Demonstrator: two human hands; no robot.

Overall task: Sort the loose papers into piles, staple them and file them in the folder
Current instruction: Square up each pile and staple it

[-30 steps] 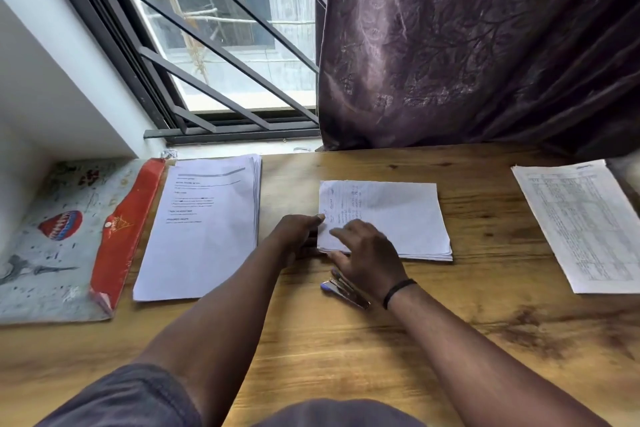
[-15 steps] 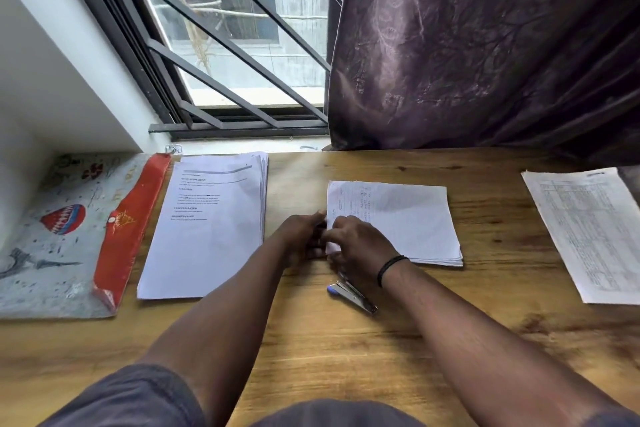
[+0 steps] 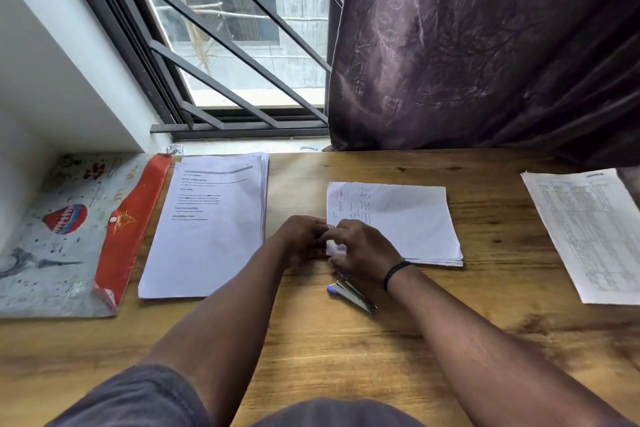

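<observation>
The desk (image 3: 450, 322) in front of me is wood with a smooth, slightly shiny grain. All three stacks are matt paper: the printed pile (image 3: 207, 236), the lined sheets (image 3: 408, 222), and the table printout (image 3: 588, 236) far right. My stapler (image 3: 353, 295) is shiny metal with a blue plastic end. Folder (image 3: 69, 236) at left looks like glossy plastic, and the curtain (image 3: 485, 45) is crinkly cloth with a sheen.

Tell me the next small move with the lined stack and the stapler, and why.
Probably pick up the stapler with the right hand and clamp the near left corner of the lined stack. Both hands, the left hand included, are squaring that corner, and the stapler lies untouched on the table just below the right wrist.
</observation>
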